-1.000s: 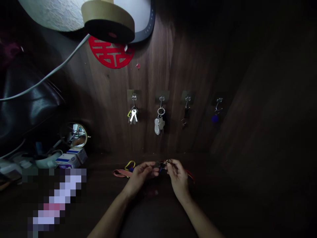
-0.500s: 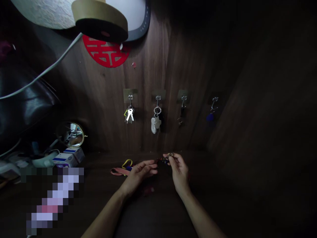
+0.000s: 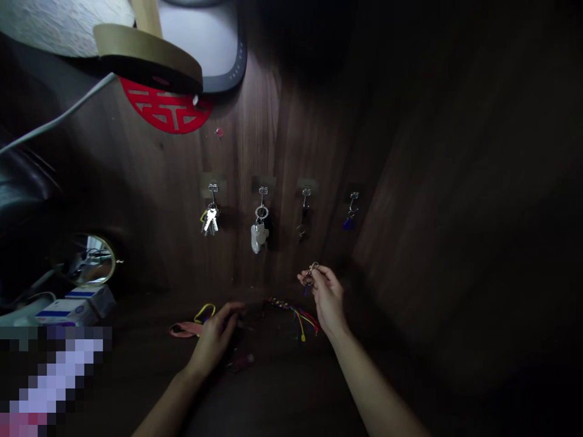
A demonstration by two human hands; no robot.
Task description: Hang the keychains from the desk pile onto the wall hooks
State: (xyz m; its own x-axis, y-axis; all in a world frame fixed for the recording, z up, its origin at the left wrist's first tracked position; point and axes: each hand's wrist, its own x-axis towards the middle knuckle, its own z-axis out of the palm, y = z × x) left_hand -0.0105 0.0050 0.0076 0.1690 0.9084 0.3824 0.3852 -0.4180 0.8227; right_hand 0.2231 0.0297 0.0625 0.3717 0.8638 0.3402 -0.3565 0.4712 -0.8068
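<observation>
My right hand (image 3: 324, 294) is raised off the dark shelf, fingers pinched on a small metal key ring (image 3: 312, 270), just below the wall hooks. My left hand (image 3: 215, 335) rests low on the shelf with fingers loosely curled, close to a pink strap with a yellow carabiner (image 3: 195, 321). A multicoloured braided cord (image 3: 296, 311) lies on the shelf between the hands. On the wooden wall, several hooks hold a silver key bunch (image 3: 210, 219), a white charm keychain (image 3: 257, 233), a dark keychain (image 3: 303, 221) and a blue tag (image 3: 348, 220).
A small red object (image 3: 243, 362) lies near my left wrist. A round mirror (image 3: 86, 260) and white-blue boxes (image 3: 68, 301) stand at the left. A red paper cutout (image 3: 166, 111), a lamp base (image 3: 146, 54) and a white cable (image 3: 50, 124) hang above.
My hands have parted: the right one lifted the key ring up toward the hooks, the left dropped down-left onto the shelf. The braided cord now lies exposed. The view shifted right.
</observation>
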